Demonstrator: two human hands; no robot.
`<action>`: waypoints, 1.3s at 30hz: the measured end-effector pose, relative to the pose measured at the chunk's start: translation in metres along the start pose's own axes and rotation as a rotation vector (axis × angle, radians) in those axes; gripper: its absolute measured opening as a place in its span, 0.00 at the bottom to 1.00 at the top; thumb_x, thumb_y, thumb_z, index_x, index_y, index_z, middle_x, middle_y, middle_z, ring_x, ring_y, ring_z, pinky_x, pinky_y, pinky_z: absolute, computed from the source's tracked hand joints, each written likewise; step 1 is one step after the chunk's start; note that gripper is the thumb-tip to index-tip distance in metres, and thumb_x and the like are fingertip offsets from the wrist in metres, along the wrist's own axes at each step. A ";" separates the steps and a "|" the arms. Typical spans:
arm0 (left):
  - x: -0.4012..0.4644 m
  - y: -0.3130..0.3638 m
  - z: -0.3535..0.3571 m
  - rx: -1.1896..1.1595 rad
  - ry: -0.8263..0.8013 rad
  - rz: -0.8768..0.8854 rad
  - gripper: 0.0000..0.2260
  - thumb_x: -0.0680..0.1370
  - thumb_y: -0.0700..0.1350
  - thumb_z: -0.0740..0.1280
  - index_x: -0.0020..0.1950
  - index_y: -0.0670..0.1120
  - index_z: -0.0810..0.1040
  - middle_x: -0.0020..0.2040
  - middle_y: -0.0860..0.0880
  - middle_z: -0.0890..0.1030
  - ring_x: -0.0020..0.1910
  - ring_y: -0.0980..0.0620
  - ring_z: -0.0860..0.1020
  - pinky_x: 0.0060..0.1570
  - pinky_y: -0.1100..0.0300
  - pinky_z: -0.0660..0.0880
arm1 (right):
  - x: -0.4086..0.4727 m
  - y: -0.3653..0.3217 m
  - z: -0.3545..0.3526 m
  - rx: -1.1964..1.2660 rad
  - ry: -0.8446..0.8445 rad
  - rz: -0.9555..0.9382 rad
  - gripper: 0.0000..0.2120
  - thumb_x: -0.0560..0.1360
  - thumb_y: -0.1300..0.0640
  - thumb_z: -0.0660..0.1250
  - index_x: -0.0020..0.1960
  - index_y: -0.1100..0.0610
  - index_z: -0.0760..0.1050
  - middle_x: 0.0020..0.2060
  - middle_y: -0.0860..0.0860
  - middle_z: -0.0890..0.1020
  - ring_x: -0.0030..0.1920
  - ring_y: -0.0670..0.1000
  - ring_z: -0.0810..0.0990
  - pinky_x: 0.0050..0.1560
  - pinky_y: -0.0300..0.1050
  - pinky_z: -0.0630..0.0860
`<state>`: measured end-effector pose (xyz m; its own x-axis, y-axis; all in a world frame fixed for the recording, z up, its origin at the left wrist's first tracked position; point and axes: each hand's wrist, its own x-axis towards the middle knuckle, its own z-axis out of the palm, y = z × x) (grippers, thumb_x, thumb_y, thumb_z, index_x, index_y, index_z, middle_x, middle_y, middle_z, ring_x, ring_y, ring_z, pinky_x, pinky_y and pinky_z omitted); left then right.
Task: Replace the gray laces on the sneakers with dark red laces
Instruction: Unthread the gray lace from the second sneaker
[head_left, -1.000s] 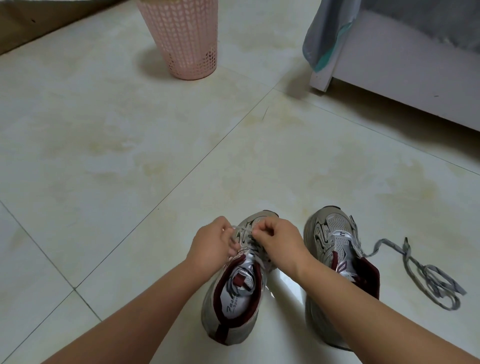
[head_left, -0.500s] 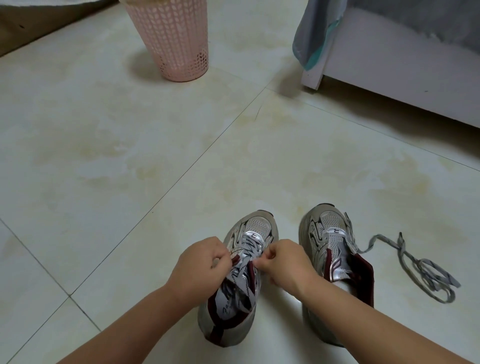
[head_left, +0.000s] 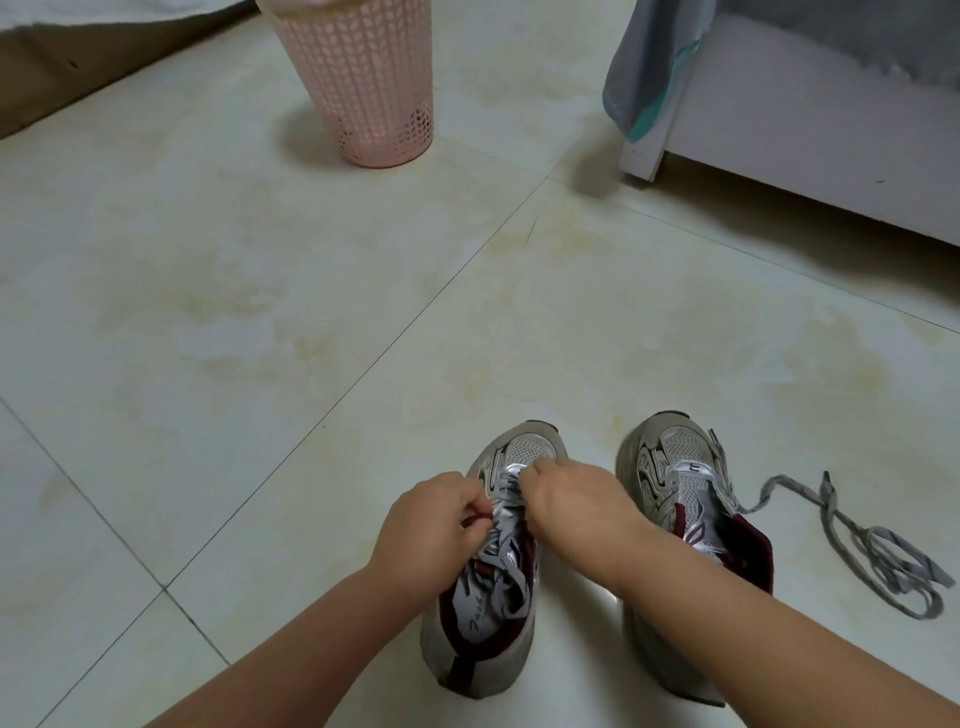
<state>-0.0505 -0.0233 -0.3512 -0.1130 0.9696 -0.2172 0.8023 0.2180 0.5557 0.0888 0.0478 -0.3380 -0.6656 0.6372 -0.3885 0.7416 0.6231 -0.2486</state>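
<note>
Tiled floor (head_left: 260, 312); left hand (head_left: 431, 525), right hand (head_left: 576, 506) pinch gray lace (head_left: 501, 540), fingertips hidden

Right hand's fingers (head_left: 540, 470) hidden from view

Not much to read here, honestly. The only lettering is on the insole of the grey-and-maroon mesh sneaker (head_left: 480, 613) nearer the left hand: a dark cursive script that looks like it starts "Fash", but the rest is covered by loose grey lace and too slanted to make out. The other grey-and-maroon sneaker (head_left: 675, 499) has a shiny silver tab on its tongue with a small mark, too tiny to read.
</note>
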 end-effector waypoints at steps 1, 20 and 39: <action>0.000 -0.001 0.000 0.006 0.007 0.001 0.03 0.74 0.44 0.67 0.45 0.49 0.79 0.40 0.58 0.74 0.42 0.59 0.73 0.43 0.66 0.68 | 0.000 0.001 0.001 -0.038 0.023 -0.025 0.11 0.77 0.65 0.54 0.58 0.61 0.69 0.55 0.58 0.75 0.55 0.57 0.74 0.43 0.47 0.66; -0.001 0.003 0.002 -0.108 0.000 -0.069 0.02 0.73 0.43 0.68 0.43 0.49 0.80 0.37 0.57 0.76 0.35 0.62 0.72 0.39 0.69 0.69 | -0.011 0.002 0.004 0.237 -0.007 0.254 0.09 0.79 0.53 0.57 0.46 0.57 0.71 0.42 0.54 0.76 0.42 0.56 0.74 0.40 0.45 0.67; -0.004 0.002 -0.003 -0.200 -0.015 -0.168 0.13 0.72 0.43 0.70 0.33 0.58 0.73 0.34 0.57 0.77 0.32 0.62 0.73 0.37 0.69 0.70 | -0.010 0.000 0.002 0.476 -0.126 0.363 0.12 0.78 0.58 0.57 0.36 0.57 0.71 0.34 0.53 0.75 0.34 0.54 0.73 0.33 0.43 0.67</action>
<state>-0.0497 -0.0260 -0.3471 -0.2248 0.9166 -0.3308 0.6407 0.3948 0.6585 0.0957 0.0405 -0.3355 -0.3702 0.6941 -0.6174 0.8945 0.0870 -0.4385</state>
